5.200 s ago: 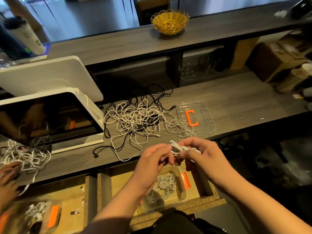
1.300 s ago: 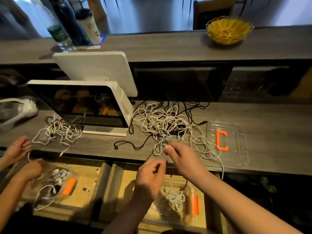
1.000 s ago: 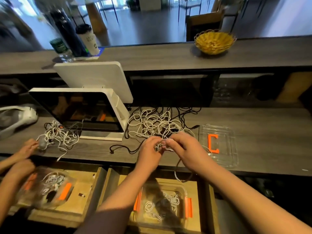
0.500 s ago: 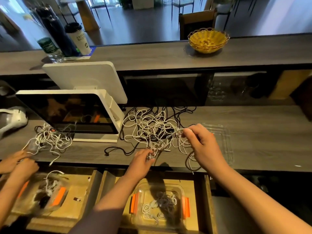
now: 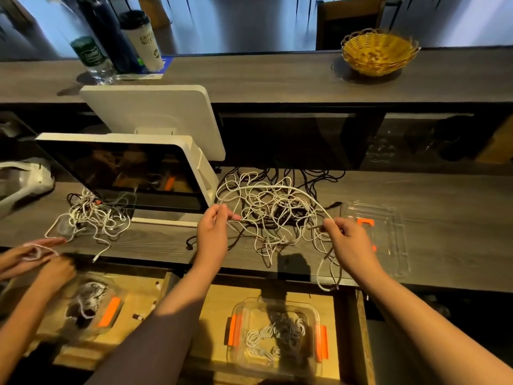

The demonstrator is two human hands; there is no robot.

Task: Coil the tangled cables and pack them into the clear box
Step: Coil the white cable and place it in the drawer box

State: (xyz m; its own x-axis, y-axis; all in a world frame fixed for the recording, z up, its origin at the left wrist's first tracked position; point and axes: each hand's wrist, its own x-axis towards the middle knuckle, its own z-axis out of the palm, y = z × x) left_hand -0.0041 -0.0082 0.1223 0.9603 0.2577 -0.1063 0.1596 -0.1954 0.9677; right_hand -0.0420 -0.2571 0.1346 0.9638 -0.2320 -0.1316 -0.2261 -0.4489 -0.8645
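A tangle of white and black cables point(image 5: 273, 211) lies on the dark wooden counter. One white cable point(image 5: 277, 188) arcs above the pile, stretched between my hands. My left hand point(image 5: 212, 232) pinches its left end and my right hand point(image 5: 348, 241) pinches its right end, with a loose tail hanging over the counter edge. The clear box point(image 5: 273, 336) with orange clips sits in an open drawer below, holding several coiled cables. Its clear lid point(image 5: 388, 237) lies on the counter behind my right hand.
A white point-of-sale screen point(image 5: 133, 173) stands at the left. Another person's hands point(image 5: 36, 262) work a second cable pile point(image 5: 94, 215) and box point(image 5: 91, 304) at far left. A yellow basket point(image 5: 379, 51), cup and bottles sit on the upper shelf.
My hands have moved apart, left hand up and left, right hand out to the right, pulling one white cable out of the pile into a raised arc.
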